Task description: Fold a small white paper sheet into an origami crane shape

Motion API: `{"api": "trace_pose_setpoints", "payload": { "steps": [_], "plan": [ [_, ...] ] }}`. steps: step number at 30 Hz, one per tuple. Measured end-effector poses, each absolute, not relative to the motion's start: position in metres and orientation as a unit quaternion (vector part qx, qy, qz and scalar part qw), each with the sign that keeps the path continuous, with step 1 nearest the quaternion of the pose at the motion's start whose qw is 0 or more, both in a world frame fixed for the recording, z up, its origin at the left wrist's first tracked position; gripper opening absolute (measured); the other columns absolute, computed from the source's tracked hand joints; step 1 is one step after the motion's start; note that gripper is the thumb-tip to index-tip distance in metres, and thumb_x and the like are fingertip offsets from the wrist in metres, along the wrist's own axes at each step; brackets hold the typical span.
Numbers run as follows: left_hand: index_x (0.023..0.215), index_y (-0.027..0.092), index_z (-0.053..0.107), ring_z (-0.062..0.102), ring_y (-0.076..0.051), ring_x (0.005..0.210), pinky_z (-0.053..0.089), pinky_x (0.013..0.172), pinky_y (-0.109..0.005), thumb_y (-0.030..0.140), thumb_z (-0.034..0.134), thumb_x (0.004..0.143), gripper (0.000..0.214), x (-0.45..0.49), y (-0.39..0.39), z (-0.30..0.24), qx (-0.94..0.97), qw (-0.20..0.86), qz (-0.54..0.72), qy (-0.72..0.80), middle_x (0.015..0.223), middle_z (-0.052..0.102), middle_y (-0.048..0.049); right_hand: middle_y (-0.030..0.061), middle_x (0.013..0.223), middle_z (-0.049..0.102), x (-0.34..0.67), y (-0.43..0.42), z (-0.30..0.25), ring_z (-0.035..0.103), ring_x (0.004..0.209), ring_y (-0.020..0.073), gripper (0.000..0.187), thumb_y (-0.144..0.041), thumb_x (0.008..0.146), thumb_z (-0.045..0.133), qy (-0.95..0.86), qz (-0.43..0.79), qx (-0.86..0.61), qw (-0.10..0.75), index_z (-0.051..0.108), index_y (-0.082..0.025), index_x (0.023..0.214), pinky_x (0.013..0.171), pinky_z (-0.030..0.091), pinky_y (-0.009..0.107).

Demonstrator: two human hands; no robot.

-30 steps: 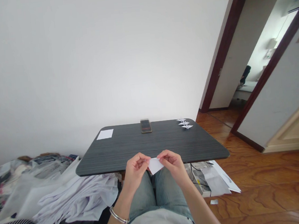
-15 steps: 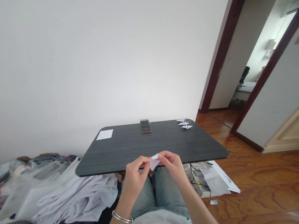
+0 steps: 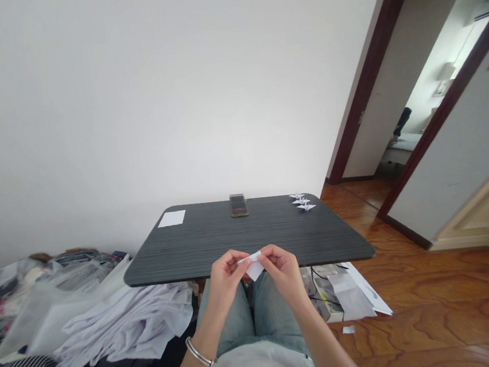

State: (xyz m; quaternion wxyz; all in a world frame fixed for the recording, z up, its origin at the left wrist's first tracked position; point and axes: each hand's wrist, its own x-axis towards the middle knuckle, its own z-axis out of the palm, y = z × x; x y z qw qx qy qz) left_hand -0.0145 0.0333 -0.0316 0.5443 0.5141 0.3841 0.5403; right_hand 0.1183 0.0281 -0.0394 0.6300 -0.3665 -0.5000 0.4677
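A small folded piece of white paper (image 3: 255, 268) is held at the near edge of the dark table (image 3: 215, 241). My left hand (image 3: 228, 273) pinches its left side between thumb and fingers. On its right side, my right hand (image 3: 279, 265) grips it in the same way. A flap of the paper hangs to a point below the fingertips. At the far right of the table stand several folded paper cranes (image 3: 302, 202). A flat sheet of white paper (image 3: 172, 219) lies at the far left.
A phone (image 3: 238, 205) leans at the table's back edge by the white wall (image 3: 201, 95). Piled clothes (image 3: 123, 322) lie to the left. Papers (image 3: 352, 294) and cables sit in a box below the table's right side. A doorway opens at the right.
My left hand has shifted its hold on the folded paper and its wrist has turned slightly. The paper's hanging flap has swung to face downward between both hands.
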Motion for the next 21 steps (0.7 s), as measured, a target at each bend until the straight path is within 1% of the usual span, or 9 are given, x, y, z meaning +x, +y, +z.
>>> {"api": "trace_pose_setpoints", "payload": {
  "steps": [4,8,15,21],
  "plan": [
    [0.07,0.012,0.065,0.057,-0.011,0.056,0.044,0.055,-0.02,0.028,0.071,0.064,0.019,-0.015,0.035,-0.031,0.487,0.547,0.55,0.401,0.063,0.065,-0.0011,-0.0005,0.06,0.054,0.117,0.028,-0.041,0.048,0.054,0.0117,0.02,-0.034,0.072,0.065,-0.497,0.465,-0.355,0.641,0.055,-0.017,0.065,0.047,0.037,0.021],
    [0.07,0.012,0.068,0.058,-0.011,0.054,0.046,0.053,-0.021,0.028,0.072,0.063,0.018,-0.017,0.035,-0.03,0.493,0.546,0.546,0.403,0.061,0.066,-0.0015,0.0007,0.065,0.056,0.117,0.028,-0.043,0.049,0.056,0.0117,0.019,-0.032,0.071,0.065,-0.497,0.462,-0.354,0.643,0.057,-0.017,0.063,0.048,0.038,0.021],
    [0.08,0.011,0.07,0.064,-0.016,0.064,0.052,0.064,-0.026,0.033,0.068,0.068,0.025,-0.023,0.035,-0.026,0.502,0.569,0.523,0.388,0.07,0.071,-0.0055,0.0019,0.068,0.058,0.118,0.029,-0.042,0.051,0.057,0.012,0.019,-0.031,0.069,0.067,-0.486,0.453,-0.362,0.653,0.058,-0.016,0.061,0.05,0.041,0.021],
    [0.084,0.011,0.069,0.065,-0.017,0.069,0.053,0.07,-0.029,0.04,0.06,0.075,0.032,-0.028,0.035,-0.025,0.524,0.574,0.517,0.358,0.075,0.071,-0.0066,0.0012,0.066,0.057,0.12,0.03,-0.041,0.051,0.057,0.0117,0.019,-0.03,0.07,0.066,-0.487,0.448,-0.361,0.657,0.058,-0.016,0.06,0.051,0.041,0.021]
  ]
}}
